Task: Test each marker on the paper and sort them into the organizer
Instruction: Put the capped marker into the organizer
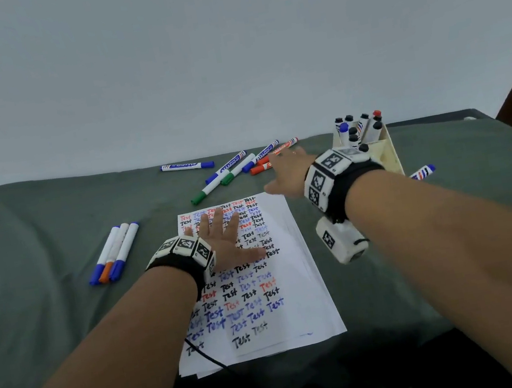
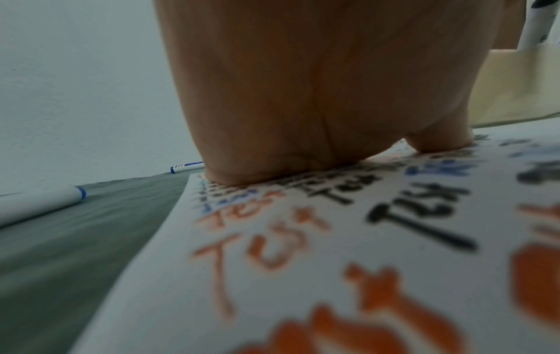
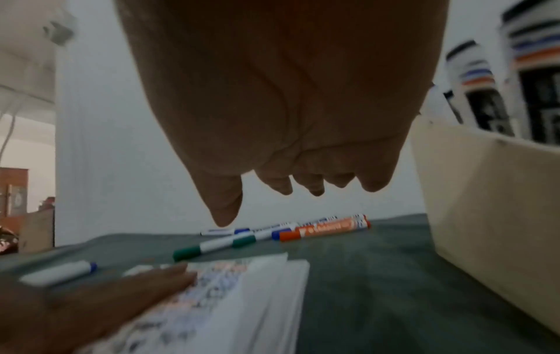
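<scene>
My left hand point(image 1: 221, 238) lies flat on the paper point(image 1: 283, 290); my right hand point(image 1: 284, 172), fingers loosely spread and empty, hovers by the orange marker point(image 1: 268, 164), which lies left-right among blue and green ones, beside the organizer point(image 1: 390, 152).

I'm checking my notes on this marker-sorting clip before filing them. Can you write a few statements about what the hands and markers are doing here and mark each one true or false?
1. The left hand lies flat on the paper. True.
2. The right hand grips a marker. False: it reaches, empty, toward the orange marker.
3. The organizer holds no markers. False: several stand in it.
4. Three markers lie side by side left of the paper. True.
</scene>
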Demonstrator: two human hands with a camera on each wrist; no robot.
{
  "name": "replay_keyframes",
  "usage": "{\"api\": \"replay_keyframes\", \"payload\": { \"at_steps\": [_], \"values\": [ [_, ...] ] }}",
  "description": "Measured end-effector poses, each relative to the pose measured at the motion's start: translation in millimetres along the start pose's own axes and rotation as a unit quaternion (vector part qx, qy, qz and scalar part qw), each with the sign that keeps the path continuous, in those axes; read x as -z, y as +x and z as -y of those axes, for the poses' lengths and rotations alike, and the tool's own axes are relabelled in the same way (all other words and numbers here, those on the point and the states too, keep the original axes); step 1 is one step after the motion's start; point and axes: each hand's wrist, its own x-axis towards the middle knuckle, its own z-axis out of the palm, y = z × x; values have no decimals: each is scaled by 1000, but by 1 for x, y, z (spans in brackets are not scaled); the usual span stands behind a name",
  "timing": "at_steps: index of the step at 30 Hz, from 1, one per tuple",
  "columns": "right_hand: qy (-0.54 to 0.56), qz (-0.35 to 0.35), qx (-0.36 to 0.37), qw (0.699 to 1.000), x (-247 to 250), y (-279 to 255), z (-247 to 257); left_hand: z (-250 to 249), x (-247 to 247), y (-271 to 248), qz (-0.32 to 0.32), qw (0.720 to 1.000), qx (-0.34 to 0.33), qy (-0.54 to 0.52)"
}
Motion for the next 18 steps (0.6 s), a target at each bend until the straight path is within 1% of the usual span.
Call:
{"api": "replay_keyframes", "payload": {
  "at_steps": [4, 6, 9, 13, 18],
  "values": [
    [-5, 48, -24, 999, -45, 5, -8, 0, -4, 1, -13, 1000, 2, -6],
    [-10, 62, -28, 998, -66, 7, -14, 0, -2, 1, -9, 1000, 2, -2],
    [18, 71, -38, 997, -89, 9, -24, 0, 0, -1, -3, 1000, 3, 10],
    [35, 74, -42, 996, -102, 13, -29, -1, 3, -3, 7, 1000, 7, 24],
    [43, 74, -41, 995, -106, 13, -27, -5, 25, -6, 70, 996, 20, 43]
  ]
}}
